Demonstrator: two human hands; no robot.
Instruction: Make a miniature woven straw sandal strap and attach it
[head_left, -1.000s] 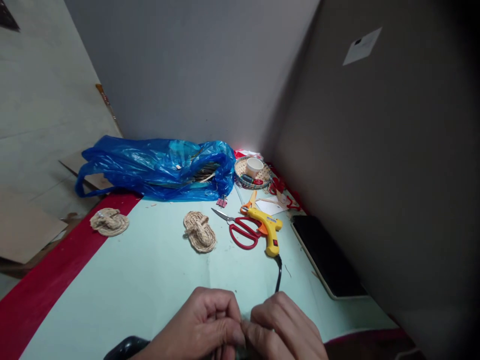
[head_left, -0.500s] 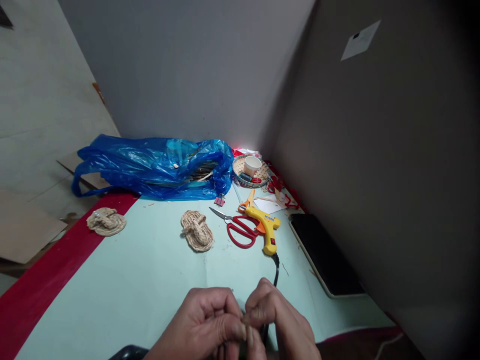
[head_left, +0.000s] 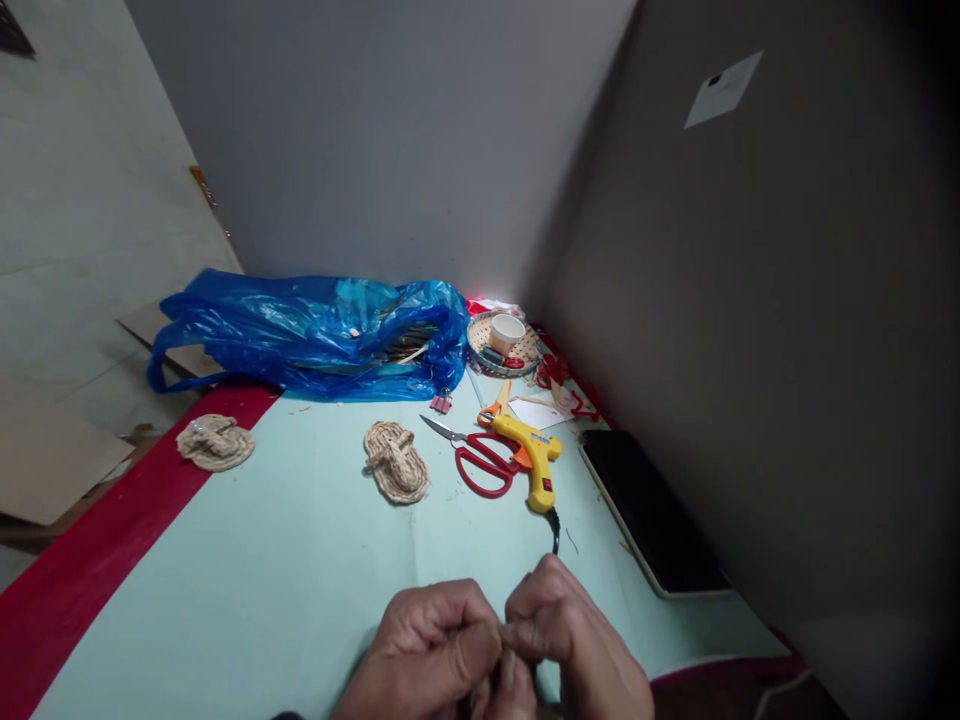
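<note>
My left hand (head_left: 435,650) and my right hand (head_left: 577,635) meet at the bottom centre, fingertips pinched together. Whatever lies between them is too small and hidden to name. Beyond them on the pale green table cover (head_left: 300,560) lies a woven straw slipper-shaped piece (head_left: 397,462). To its right are red-handled scissors (head_left: 484,465), with a yellow glue gun (head_left: 534,455) resting beside them on an orange stand. A second woven piece (head_left: 216,442) is at the left, near the red strip.
A blue plastic bag (head_left: 307,335) lies along the back wall. Beside it is a woven tray (head_left: 480,360) holding a paper cup (head_left: 507,332). A black tablet-like device (head_left: 652,515) lies at the right wall. A pink binder clip (head_left: 441,402) sits near the bag.
Both hands have shifted slightly to the right, still pinched together. The objects on the table keep their places, while the view has moved a little.
</note>
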